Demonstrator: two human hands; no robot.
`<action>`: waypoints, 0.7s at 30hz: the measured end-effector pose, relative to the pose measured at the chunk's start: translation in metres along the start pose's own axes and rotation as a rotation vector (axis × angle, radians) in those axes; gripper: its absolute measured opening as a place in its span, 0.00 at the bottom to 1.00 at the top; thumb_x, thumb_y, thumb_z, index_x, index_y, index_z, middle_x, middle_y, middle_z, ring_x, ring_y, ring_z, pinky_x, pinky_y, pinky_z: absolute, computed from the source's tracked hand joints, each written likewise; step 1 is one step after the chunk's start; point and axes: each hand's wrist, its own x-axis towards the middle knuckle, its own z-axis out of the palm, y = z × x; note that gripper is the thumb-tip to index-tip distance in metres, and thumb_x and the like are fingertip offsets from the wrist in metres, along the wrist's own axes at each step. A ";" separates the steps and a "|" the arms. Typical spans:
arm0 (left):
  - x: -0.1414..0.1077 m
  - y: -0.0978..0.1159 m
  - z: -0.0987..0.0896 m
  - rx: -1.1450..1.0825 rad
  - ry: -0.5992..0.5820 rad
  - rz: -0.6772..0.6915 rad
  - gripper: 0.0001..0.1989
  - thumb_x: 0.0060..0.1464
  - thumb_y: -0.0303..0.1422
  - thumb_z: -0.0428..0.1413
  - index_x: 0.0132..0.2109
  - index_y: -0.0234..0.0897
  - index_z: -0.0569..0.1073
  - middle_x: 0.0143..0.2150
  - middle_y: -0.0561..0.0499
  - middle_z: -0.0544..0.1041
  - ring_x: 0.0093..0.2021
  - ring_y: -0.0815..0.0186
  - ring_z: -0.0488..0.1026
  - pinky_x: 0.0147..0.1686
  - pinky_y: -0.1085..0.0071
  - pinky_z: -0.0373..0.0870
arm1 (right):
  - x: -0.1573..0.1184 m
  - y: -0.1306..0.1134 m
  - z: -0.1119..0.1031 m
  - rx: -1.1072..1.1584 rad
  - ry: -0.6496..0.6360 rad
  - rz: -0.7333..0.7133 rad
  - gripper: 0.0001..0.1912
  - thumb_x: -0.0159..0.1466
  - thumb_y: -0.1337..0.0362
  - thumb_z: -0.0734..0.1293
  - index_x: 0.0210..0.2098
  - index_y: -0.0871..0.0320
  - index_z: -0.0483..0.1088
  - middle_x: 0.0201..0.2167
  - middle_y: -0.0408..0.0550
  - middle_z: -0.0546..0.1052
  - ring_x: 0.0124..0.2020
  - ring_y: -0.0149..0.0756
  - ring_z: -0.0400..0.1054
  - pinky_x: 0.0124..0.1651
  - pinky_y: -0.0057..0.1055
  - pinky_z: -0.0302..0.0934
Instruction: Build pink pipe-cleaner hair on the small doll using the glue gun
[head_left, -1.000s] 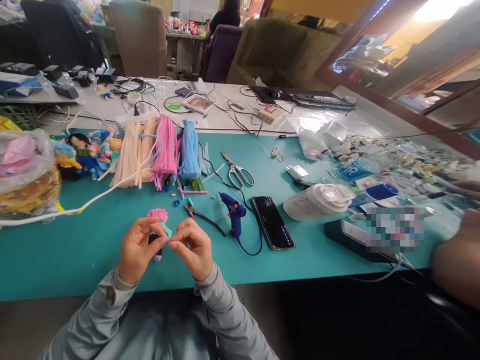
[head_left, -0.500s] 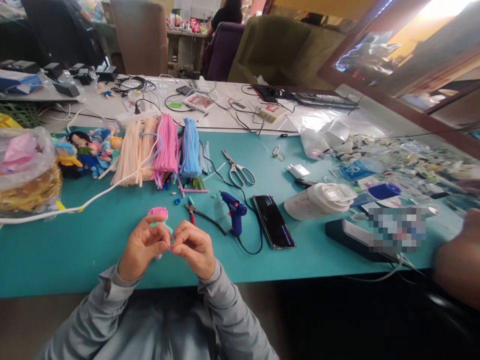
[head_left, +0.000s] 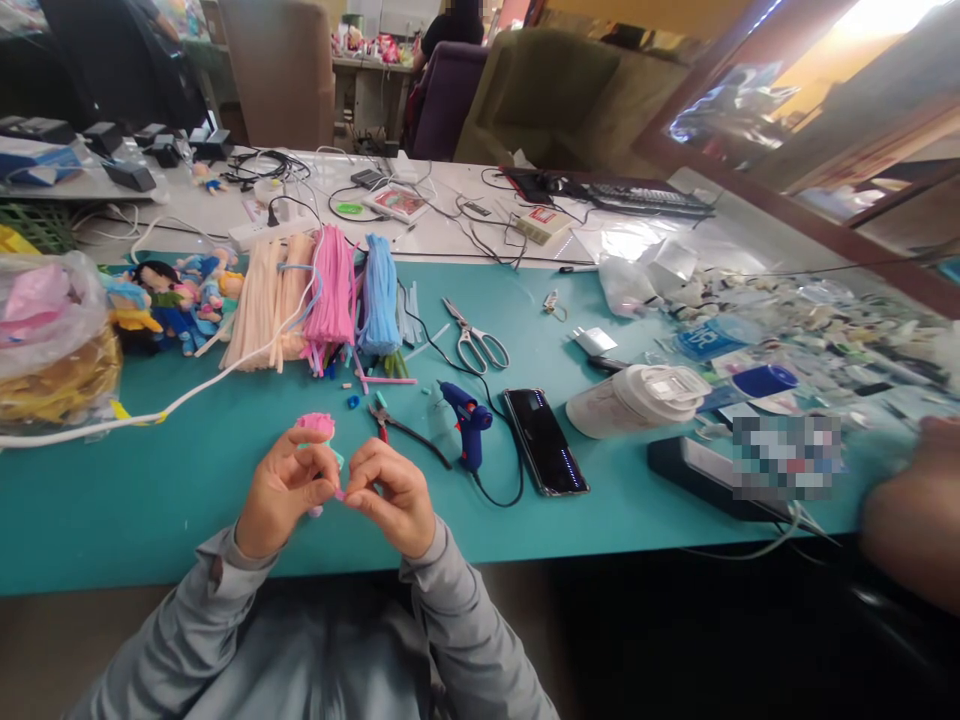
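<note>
Where left hand [head_left: 281, 497] meets right hand [head_left: 397, 497], small pink piece [head_left: 340, 494] is pinched

Both grasp it, thumb against finger. Pink-topped figure [head_left: 316, 424] on green mat [head_left: 187, 480], just beyond left hand, partly hidden. Pliers [head_left: 384, 430] near right hand; glue gun [head_left: 472, 435], phone [head_left: 546, 442] farther right.

Left hand [head_left: 283, 492] and right hand [head_left: 394, 495], fingertips nearly meeting, pinch a small pink piece [head_left: 340, 494] between them above the green tabletop [head_left: 187, 510]; pliers [head_left: 405, 430], a blue glue gun [head_left: 471, 425] and a phone [head_left: 546, 442] lie to the right.
</note>
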 end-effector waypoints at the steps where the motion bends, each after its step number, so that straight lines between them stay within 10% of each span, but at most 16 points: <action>1: 0.000 0.000 0.000 -0.007 -0.011 0.006 0.22 0.41 0.40 0.69 0.42 0.41 0.70 0.21 0.57 0.72 0.24 0.67 0.69 0.22 0.72 0.66 | 0.001 -0.001 -0.002 0.006 -0.034 -0.004 0.21 0.61 0.46 0.68 0.24 0.57 0.71 0.26 0.45 0.69 0.25 0.31 0.61 0.27 0.30 0.61; 14: 0.002 -0.008 -0.008 0.112 0.070 0.149 0.19 0.45 0.38 0.67 0.43 0.40 0.72 0.25 0.55 0.75 0.31 0.63 0.76 0.37 0.63 0.74 | -0.001 0.004 0.003 -0.013 0.037 0.011 0.20 0.61 0.47 0.69 0.24 0.57 0.69 0.26 0.44 0.68 0.24 0.29 0.60 0.25 0.28 0.58; 21: 0.020 -0.015 -0.045 0.773 0.289 0.267 0.23 0.53 0.38 0.59 0.55 0.38 0.67 0.52 0.40 0.77 0.55 0.52 0.73 0.57 0.49 0.64 | -0.006 0.001 -0.008 -0.329 0.085 -0.120 0.08 0.65 0.62 0.66 0.29 0.56 0.71 0.29 0.45 0.69 0.22 0.27 0.56 0.24 0.27 0.58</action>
